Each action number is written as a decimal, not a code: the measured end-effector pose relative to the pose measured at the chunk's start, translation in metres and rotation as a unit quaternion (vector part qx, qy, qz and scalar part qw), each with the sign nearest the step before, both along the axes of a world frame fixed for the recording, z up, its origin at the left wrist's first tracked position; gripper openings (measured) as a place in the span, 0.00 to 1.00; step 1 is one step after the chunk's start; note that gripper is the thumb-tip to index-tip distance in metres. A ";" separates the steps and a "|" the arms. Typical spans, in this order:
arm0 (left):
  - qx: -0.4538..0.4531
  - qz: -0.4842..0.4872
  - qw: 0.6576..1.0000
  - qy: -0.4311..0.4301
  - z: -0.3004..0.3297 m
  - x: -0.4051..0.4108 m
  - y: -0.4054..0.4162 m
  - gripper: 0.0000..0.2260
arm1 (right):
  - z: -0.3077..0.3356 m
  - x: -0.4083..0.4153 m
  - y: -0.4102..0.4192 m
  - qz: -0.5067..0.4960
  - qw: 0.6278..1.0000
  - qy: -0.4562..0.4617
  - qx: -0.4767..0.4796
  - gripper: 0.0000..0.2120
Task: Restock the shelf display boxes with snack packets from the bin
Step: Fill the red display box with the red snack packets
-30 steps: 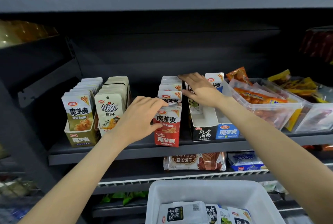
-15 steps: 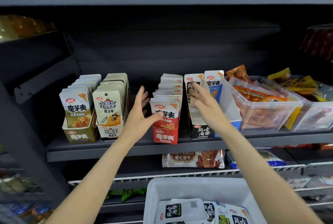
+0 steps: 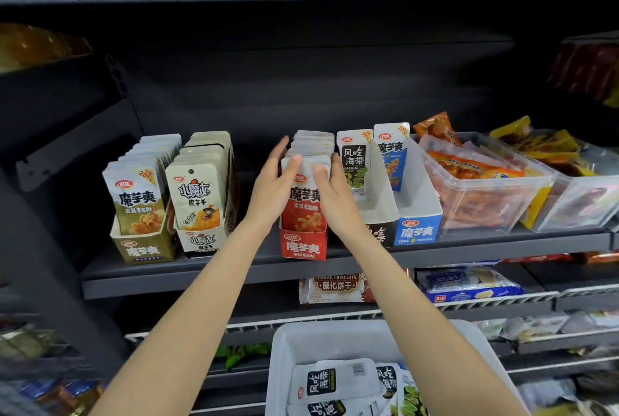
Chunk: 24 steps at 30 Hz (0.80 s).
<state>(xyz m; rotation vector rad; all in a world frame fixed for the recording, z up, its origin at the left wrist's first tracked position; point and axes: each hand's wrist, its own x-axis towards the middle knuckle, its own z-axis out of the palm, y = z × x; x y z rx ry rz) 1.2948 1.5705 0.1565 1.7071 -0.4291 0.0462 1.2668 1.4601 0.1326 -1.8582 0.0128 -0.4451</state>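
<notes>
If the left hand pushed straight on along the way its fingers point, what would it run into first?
The left hand points up and back along the left side of the red box's packets. Past the fingertips the gap beside the row looks free, so the dark back panel would probably come first, though depth is hard to judge.

Red display box point(image 3: 304, 245) packed with upright red packets point(image 3: 305, 204), white bin point(image 3: 335, 340) below holding black-labelled packets point(image 3: 330, 382)

Display boxes along the shelf point(image 3: 234, 276), bin point(image 3: 284, 348) at lower centre.
Five boxes stand side by side mid-frame; two tubs point(image 3: 485, 211) sit at their right.
</notes>
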 end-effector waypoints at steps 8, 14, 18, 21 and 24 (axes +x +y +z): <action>-0.056 -0.081 0.992 0.080 0.003 0.028 -0.009 0.24 | 0.007 0.013 0.001 -0.100 0.994 -0.045 0.027 0.18; -0.033 -0.090 0.995 0.033 0.000 0.040 -0.009 0.19 | 0.014 0.024 0.005 -0.087 0.993 -0.080 -0.027 0.19; 0.006 -0.038 0.999 0.002 -0.003 0.036 -0.006 0.18 | 0.013 0.023 0.005 -0.079 0.993 -0.047 -0.068 0.17; 0.024 0.009 0.998 -0.066 -0.006 0.020 0.005 0.20 | 0.011 0.013 0.006 -0.048 0.995 -0.044 -0.079 0.19; 0.109 0.100 0.964 -0.223 -0.007 0.003 0.019 0.20 | 0.015 0.007 0.003 -0.008 0.995 -0.030 -0.092 0.20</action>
